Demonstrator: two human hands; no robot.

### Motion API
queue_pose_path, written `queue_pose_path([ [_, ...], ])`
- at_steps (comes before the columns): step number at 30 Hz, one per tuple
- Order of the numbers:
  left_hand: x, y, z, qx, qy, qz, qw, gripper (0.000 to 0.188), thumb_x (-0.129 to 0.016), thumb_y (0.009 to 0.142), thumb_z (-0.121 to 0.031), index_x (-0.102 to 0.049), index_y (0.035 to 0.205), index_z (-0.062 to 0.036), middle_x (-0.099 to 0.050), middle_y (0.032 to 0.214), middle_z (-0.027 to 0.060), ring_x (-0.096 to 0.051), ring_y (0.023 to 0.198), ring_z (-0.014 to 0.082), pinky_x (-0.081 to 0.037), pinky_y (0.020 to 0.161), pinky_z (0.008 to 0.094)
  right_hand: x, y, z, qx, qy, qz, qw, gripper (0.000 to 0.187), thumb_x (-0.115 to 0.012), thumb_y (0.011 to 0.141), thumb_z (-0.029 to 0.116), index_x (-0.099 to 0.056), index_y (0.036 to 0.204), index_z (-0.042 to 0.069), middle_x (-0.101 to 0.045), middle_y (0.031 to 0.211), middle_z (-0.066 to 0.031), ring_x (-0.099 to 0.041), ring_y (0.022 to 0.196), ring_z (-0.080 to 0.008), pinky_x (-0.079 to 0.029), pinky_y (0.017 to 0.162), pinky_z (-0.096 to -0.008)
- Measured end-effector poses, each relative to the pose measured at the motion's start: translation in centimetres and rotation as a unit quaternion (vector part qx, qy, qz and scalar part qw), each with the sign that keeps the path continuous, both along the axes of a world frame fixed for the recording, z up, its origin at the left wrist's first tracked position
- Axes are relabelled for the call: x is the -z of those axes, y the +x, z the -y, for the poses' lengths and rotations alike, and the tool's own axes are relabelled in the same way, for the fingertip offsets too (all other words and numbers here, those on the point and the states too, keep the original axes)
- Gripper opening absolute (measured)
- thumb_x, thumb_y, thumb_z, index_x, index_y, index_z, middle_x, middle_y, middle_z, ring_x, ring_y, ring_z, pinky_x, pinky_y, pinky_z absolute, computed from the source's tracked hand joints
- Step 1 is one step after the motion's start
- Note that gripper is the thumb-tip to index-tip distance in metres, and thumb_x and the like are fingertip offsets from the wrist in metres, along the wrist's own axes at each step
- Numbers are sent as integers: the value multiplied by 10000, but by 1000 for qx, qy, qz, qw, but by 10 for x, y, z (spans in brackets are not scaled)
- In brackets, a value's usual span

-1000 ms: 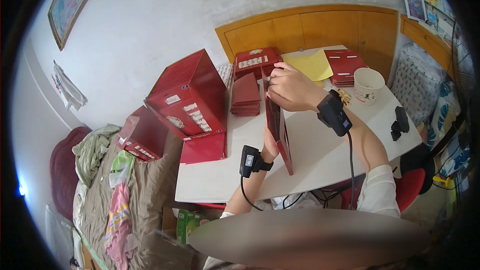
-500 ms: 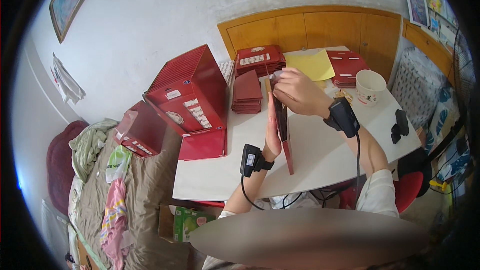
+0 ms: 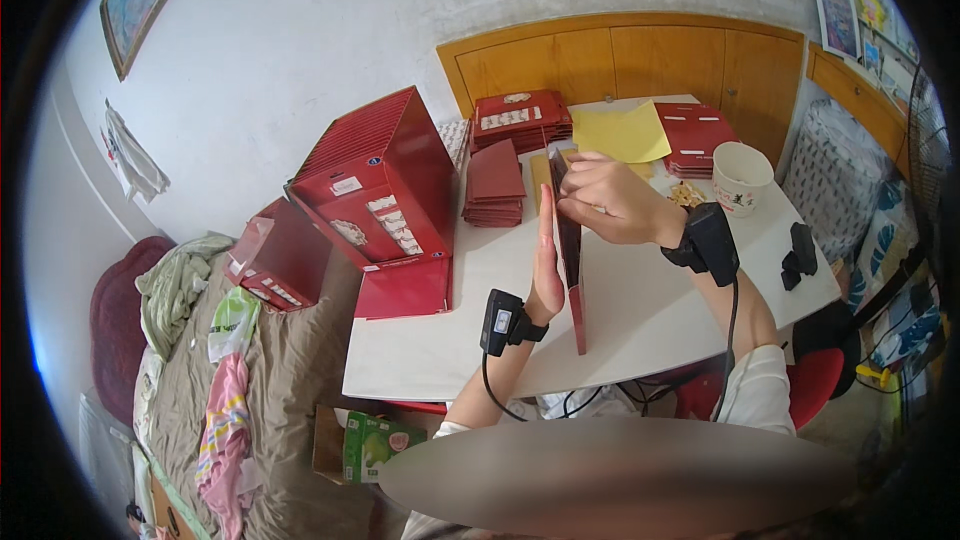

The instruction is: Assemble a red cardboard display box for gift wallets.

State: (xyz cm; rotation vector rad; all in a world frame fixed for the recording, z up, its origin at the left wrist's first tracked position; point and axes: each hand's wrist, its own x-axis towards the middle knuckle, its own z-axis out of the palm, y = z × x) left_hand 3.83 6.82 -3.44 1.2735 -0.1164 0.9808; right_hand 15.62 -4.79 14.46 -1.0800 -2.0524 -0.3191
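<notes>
A thin dark red folder-like board point(image 3: 575, 285) stands on edge over the table, seen nearly edge-on. My left hand point(image 3: 546, 265) lies flat along its left side, fingers stretched upward. On the other side is my right hand point(image 3: 615, 198), closed with curled fingers near the board's upper part. A small pale bit shows at its fingers, too small to name. Beyond the hands lie a stack of small red folded pieces point(image 3: 495, 185) and a yellow sheet point(image 3: 625, 132). Both wrists wear black cabled devices.
A large red box packed with red boards point(image 3: 385, 190) stands at the left of the white table point(image 3: 400, 355). More red stacks point(image 3: 520, 118) point(image 3: 695, 135) lie at the back. A white paper tub point(image 3: 741, 178) and black pieces point(image 3: 798, 255) are on the right. Another red box point(image 3: 285, 255) rests on the bed.
My right hand has moved right and slightly nearer to me, off the board's top edge. The fingers of my left hand are straighter. The board stays upright.
</notes>
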Motion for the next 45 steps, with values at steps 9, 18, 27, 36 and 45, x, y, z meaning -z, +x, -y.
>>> queue_pose_path([
  [9, -24, -7, 19, -70, 175, -28, 982, 698, -607, 877, -242, -219, 1429, -63, -326, 1415, 72, -345, 1268, 184, -297, 1045, 347, -8, -9, 3, 6, -3, 72, 997, 292, -539, 856, 223, -591, 678, -4, -568, 706, -105, -506, 759, -281, -404, 809, -379],
  [18, -16, -4, 7, -65, 137, 7, 988, 632, -512, 931, -246, -190, 1446, -71, -304, 1437, 65, -349, 1268, 178, -312, 1037, 329, 33, -7, -10, 44, 103, -159, 981, 246, -467, 914, 185, -522, 1050, -13, -486, 1186, -176, -454, 1128, -302, -321, 998, -392],
  [27, -18, 22, -9, 21, 5, 39, 999, 559, -291, 994, -320, -137, 1460, -54, -147, 1519, 77, -167, 1391, 222, -150, 1135, 351, 105, -33, -54, -104, -49, -420, 900, 647, -191, 1001, 415, -28, 1444, -27, -83, 1515, -143, -82, 1400, -235, -71, 1126, -318],
  [36, -42, 20, 14, -15, 79, -6, 997, 577, -294, 986, -298, -96, 1465, -45, -106, 1528, 83, -113, 1402, 212, -125, 1135, 339, 110, -32, -54, -86, -44, -443, 892, 612, -187, 1010, 384, 31, 1457, 27, -46, 1527, -102, -69, 1400, -198, -64, 1126, -303],
  [45, -20, 35, 9, -136, 177, -64, 973, 525, -350, 990, -196, -158, 1452, -35, -202, 1496, 112, -199, 1378, 240, -180, 1120, 342, 139, -36, -43, -107, -50, -532, 838, 606, -204, 1009, 396, 25, 1469, 76, -78, 1525, -67, -99, 1387, -169, -110, 1121, -291],
])
